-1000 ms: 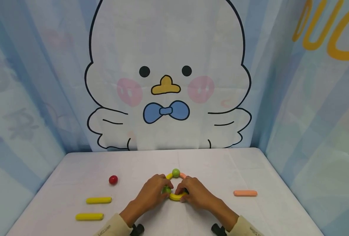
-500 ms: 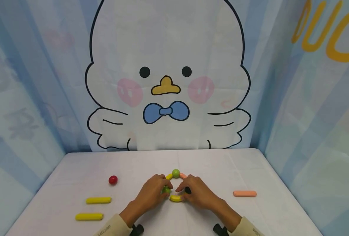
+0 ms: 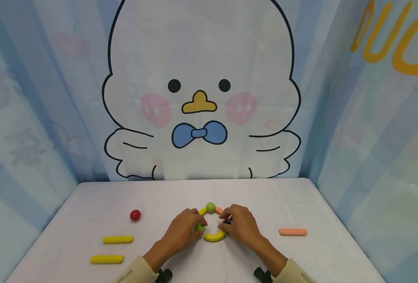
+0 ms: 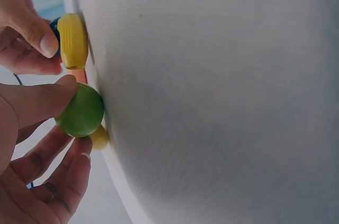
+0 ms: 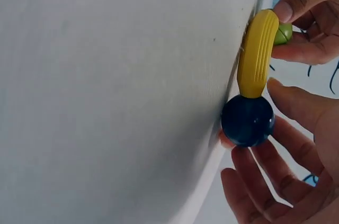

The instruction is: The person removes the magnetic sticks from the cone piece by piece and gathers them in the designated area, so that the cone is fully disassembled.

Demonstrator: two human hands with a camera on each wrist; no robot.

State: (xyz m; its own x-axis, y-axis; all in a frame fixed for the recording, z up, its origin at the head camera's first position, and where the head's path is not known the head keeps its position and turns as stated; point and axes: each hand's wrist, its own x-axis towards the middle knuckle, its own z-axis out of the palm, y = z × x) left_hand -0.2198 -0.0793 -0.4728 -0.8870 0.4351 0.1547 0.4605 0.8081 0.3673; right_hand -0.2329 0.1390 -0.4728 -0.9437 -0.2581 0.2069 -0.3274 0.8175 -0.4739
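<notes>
Balls and curved sticks form a ring in the middle of the table. My left hand (image 3: pixel 181 228) pinches a green ball (image 4: pixel 80 112) at the ring's left side. On the other side, thumb and fingers of my right hand (image 3: pixel 243 225) hold a dark blue ball (image 5: pixel 248 121). A ridged yellow curved stick (image 5: pixel 257 49) makes the ring's near side; one end meets the blue ball, the other lies close to my left fingers. At the far side a second green ball (image 3: pixel 210 207) sits between another yellow stick (image 3: pixel 202 211) and an orange stick (image 3: pixel 219 210), both partly hidden by my hands.
A red ball (image 3: pixel 135 215) and two straight yellow sticks (image 3: pixel 118 239) lie on the left of the white table (image 3: pixel 166 192). Toward the right lies a straight orange stick (image 3: pixel 293 232). A curtain with a cartoon duck (image 3: pixel 202 157) hangs behind the far edge.
My right hand has shifted up and slightly right, from the yellow curved stick to the dark blue ball. The yellow stick slid nearer me, then slightly right. My left hand stayed in place.
</notes>
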